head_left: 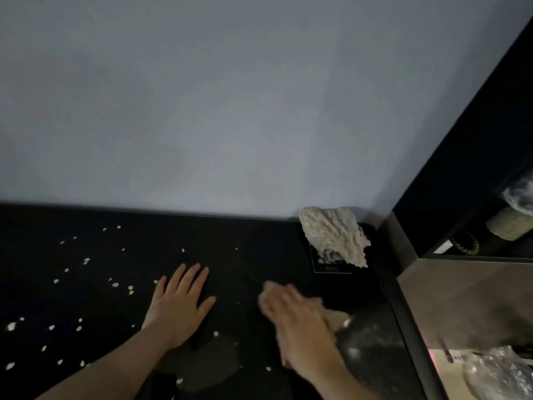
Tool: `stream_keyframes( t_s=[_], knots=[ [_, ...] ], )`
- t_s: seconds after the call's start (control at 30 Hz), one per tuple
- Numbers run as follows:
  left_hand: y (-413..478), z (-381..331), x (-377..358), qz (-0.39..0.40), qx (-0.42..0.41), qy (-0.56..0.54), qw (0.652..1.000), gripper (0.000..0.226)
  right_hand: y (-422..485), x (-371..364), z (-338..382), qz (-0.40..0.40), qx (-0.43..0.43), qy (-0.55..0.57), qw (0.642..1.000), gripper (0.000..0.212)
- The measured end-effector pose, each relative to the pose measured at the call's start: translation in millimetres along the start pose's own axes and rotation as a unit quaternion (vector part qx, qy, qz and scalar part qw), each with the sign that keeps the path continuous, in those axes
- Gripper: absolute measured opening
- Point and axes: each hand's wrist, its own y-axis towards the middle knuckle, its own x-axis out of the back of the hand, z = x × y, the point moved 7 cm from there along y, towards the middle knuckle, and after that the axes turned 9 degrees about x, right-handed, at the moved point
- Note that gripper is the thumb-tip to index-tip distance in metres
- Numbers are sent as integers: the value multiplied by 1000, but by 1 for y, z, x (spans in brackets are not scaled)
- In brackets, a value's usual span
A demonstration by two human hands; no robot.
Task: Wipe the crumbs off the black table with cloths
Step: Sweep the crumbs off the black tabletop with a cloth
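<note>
On table (259, 241) — crumbs (86, 260) (scattered left).

On the black table (259, 255) the left hand (180, 304) lies flat, fingers straight, near the table's middle. Pale crumbs (86, 260) are scattered over the table's left part. The right hand (300, 321), blurred, is over a beige cloth (339, 316) on the table's right part. A crumpled cloth (331, 232) sits at the table's far right corner.
</note>
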Motion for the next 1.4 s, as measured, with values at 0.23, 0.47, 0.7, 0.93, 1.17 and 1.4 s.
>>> stream_keyframes(
  t_s=[0.23,0.47,0.7,0.93,1.17,1.4],
  knots=[
    [15,28,5,35,-92,37,994,106,32,-2,50,-48,-142,39,988,50],
    [26,62,0,78,-28,8,997,109,30,4,4,-55,-270,-8,961,49],
    [31,62,2,100,-36,22,994,85,81,-24,94,29,18,80,996,51],
    [36,70,9,96,-47,37,994,107,84,-4,-46,-35,-367,33,929,52],
    [38,72,5,92,-12,34,995,117,120,-18,85,22,81,87,993,46],
    [47,80,-2,104,-7,-12,994,76,129,-5,-55,-25,-316,31,948,48]
  ],
)
